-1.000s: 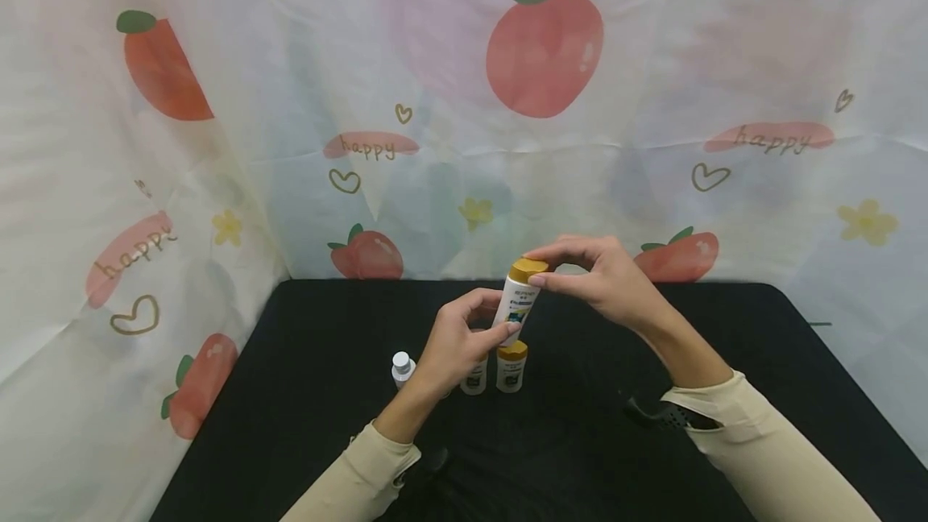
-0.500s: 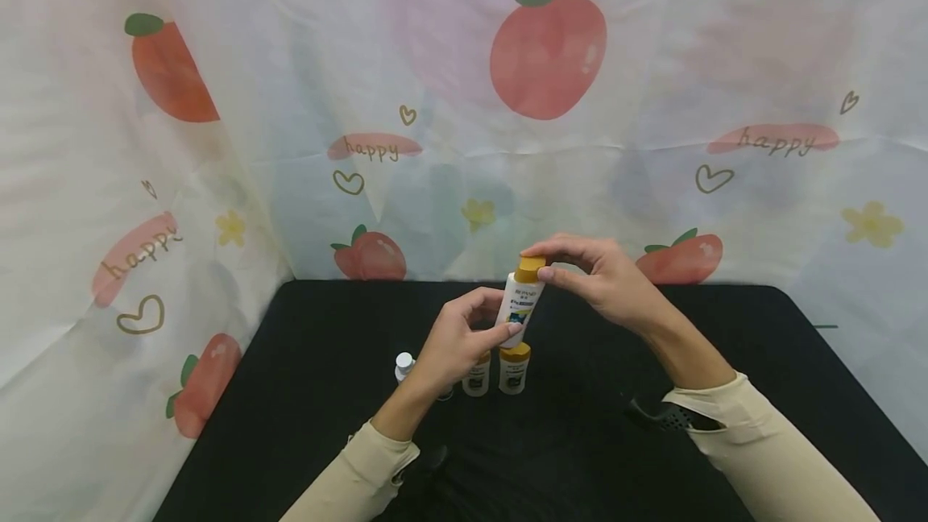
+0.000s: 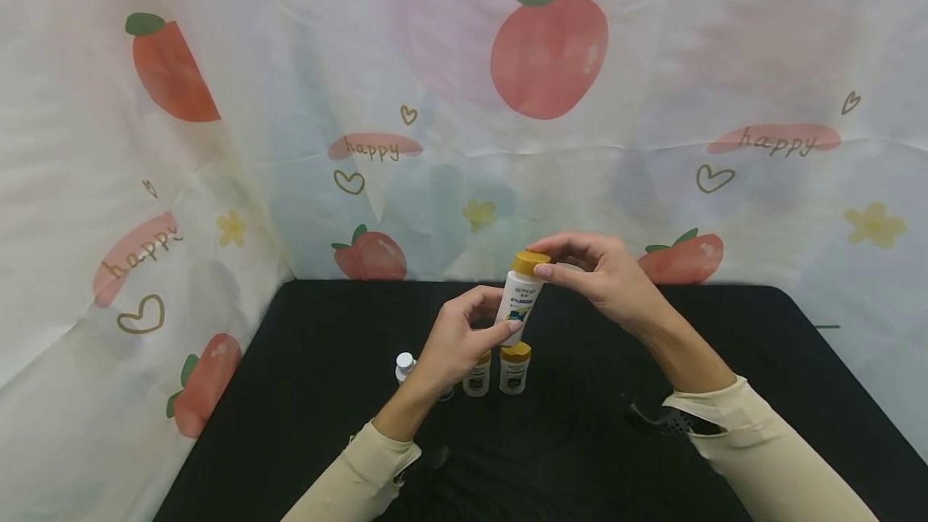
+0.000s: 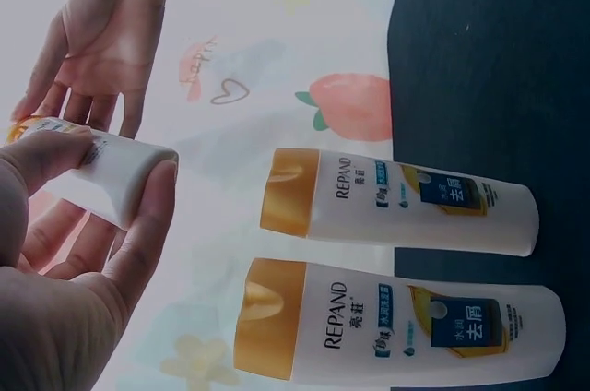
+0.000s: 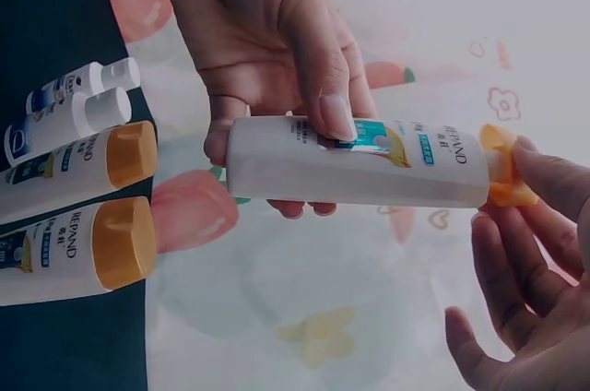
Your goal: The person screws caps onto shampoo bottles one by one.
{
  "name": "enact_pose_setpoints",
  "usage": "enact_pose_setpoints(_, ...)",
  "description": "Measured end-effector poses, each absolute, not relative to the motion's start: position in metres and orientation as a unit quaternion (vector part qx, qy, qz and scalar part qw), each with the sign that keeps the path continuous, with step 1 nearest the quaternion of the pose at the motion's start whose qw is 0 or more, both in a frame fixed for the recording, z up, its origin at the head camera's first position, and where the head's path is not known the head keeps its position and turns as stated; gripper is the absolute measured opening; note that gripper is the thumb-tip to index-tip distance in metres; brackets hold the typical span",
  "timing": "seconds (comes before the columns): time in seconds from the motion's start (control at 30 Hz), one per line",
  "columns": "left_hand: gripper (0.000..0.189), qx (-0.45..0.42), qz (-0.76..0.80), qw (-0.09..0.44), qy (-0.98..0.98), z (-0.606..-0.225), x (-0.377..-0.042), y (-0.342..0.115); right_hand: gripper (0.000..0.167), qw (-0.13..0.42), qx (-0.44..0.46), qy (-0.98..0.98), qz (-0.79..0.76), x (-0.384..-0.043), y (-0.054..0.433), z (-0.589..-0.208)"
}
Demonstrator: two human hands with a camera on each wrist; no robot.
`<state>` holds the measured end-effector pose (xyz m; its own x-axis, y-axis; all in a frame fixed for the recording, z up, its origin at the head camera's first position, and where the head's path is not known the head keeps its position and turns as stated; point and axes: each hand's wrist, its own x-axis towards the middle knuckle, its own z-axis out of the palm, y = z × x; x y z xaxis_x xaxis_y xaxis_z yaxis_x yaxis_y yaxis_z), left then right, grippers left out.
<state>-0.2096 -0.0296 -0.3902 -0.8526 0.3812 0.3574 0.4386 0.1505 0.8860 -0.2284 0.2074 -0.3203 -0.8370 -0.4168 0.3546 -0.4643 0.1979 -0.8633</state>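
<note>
My left hand (image 3: 460,337) grips a white shampoo bottle (image 3: 519,300) by its lower part, with the thumb across the label. The bottle is tilted, held above the table. At its top, my right hand (image 3: 605,276) pinches the gold cap (image 3: 531,263) between thumb and fingers. In the right wrist view a bit of white neck (image 5: 498,167) shows between bottle and cap. Two like shampoo bottles with gold caps, a nearer one (image 4: 406,326) and another (image 4: 406,202), stand on the table behind the left hand.
Two white-capped bottles, one (image 5: 78,122) in front of the other (image 5: 69,87), stand beside the gold-capped ones, partly behind my left arm in the head view. Everything stands on a black table (image 3: 616,457). A printed curtain (image 3: 435,63) hangs behind it.
The gold cap has turned in my right fingers, showing narrower half a second ago and wider now. My left hand has kept its grip, and the bottle has hardly moved.
</note>
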Motion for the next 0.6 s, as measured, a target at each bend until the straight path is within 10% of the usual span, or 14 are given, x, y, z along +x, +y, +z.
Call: enact_pose_setpoints(0.6,0.034,-0.248,-0.592,0.039,-0.766,-0.3900,-0.2104,-0.0288,0.020,0.096,0.278,-0.818,0.494,-0.2240,0.1994,-0.3204)
